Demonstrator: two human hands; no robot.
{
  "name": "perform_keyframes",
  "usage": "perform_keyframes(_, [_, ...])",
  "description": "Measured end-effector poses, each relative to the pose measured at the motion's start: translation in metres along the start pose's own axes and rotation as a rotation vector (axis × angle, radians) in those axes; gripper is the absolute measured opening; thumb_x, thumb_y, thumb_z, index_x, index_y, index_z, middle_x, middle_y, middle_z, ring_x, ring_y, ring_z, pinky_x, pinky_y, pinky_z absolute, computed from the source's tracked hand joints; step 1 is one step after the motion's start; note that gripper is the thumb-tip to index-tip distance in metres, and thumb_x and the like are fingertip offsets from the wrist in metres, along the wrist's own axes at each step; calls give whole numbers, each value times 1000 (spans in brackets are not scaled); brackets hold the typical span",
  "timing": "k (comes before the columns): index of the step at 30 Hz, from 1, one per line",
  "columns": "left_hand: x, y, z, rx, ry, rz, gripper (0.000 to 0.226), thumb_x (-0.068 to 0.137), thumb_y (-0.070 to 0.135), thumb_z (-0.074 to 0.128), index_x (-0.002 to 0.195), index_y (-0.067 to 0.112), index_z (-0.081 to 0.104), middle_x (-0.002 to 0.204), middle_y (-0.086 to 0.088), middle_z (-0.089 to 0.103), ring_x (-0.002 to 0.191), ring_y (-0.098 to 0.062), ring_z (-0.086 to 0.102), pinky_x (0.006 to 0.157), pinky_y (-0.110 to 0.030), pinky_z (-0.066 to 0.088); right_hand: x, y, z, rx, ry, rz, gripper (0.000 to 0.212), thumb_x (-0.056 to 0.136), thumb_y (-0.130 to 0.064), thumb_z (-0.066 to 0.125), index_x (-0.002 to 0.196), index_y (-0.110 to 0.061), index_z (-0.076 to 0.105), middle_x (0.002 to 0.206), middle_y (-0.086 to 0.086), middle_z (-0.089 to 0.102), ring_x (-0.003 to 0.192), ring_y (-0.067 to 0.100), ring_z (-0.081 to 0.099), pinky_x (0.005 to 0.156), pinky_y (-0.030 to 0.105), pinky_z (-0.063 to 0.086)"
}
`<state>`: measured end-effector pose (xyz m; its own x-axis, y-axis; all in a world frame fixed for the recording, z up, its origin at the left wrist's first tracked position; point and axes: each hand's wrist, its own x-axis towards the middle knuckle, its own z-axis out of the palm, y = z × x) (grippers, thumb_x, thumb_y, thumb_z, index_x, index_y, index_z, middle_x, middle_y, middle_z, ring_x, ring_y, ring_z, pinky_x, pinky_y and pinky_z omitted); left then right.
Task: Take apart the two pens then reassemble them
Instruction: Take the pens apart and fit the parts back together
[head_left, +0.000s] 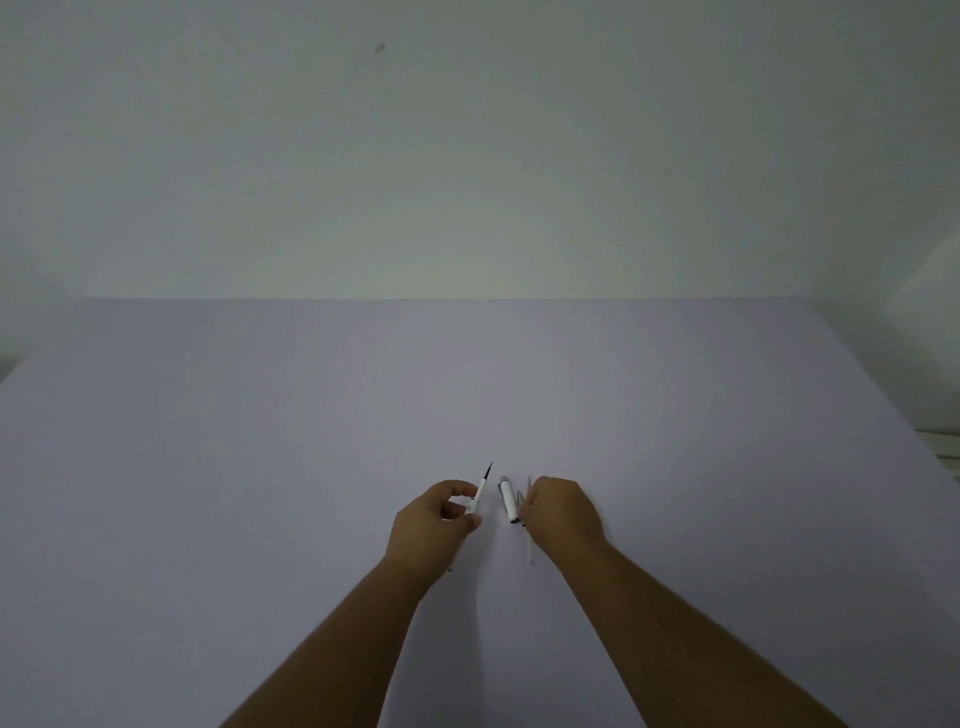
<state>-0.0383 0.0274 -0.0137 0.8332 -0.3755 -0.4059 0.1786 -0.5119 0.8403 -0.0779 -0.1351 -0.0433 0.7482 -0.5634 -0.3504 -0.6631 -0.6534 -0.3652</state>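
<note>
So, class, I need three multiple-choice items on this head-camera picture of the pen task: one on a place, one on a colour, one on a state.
1. Where does the white pen cap with the metal clip lie?
A. between the two hands
B. left of the left hand
C. at the table's far edge

2. What colour is the tip of the white pen part in the left hand?
A. red
B. dark
C. green

3. The left hand is
A. flat on the pale grey table
B. closed on the pen part
C. out of view

Answers: 1 A, the cap lies between the left hand and the right hand; 2 B, the point looks black; 3 B, fingers wrap its body.
</note>
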Motion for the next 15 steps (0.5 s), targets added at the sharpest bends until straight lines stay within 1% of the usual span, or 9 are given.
perform_keyframes(4, [-1,-2,-1,-3,-2,-19,20,84,24,66,100,35,64,85,2,68,80,-15,64,50,-14,44,-2,1,7,14,13,18,30,92,-31,47,98,-9,65,103,11,70,92,28,67,65,28,44])
perform_keyframes(7, [-2,-2,-1,11,-5,-26,20,83,23,66,100,34,65,84,3,67,78,-13,63,47,-12,44,0,-1,10,3,-39,66,22,89,-22,51,103,-9,64,108,10,68,98,26,66,71,29,48])
perform_keyframes(9, [-3,-2,0,16,-4,-25,19,83,23,66,97,36,64,82,4,66,75,-11,61,41,-8,43,0,-2,12,-6,-56,87,23,87,-22,55,105,-10,63,110,9,68,101,26,65,76,30,51])
perform_keyframes(11, [-2,-2,1,22,-6,-22,19,84,22,67,94,38,63,80,4,65,73,-10,60,39,-5,40,-2,-2,13,-5,-38,84,24,87,-24,57,105,-9,64,111,9,68,101,26,65,78,31,52])
perform_keyframes(13, [-2,-1,1,42,-6,-20,19,84,22,67,93,38,62,80,4,65,72,-8,59,40,-5,39,-3,-1,13,16,-20,80,24,86,-24,56,102,-8,64,109,10,69,100,27,66,76,31,52])
perform_keyframes(15, [-2,-1,2,51,-7,-17,19,84,22,67,92,38,62,80,3,65,71,-9,58,39,-5,40,-5,-3,9,99,-17,126,23,84,-25,57,96,-8,65,101,10,69,93,27,66,68,29,48])
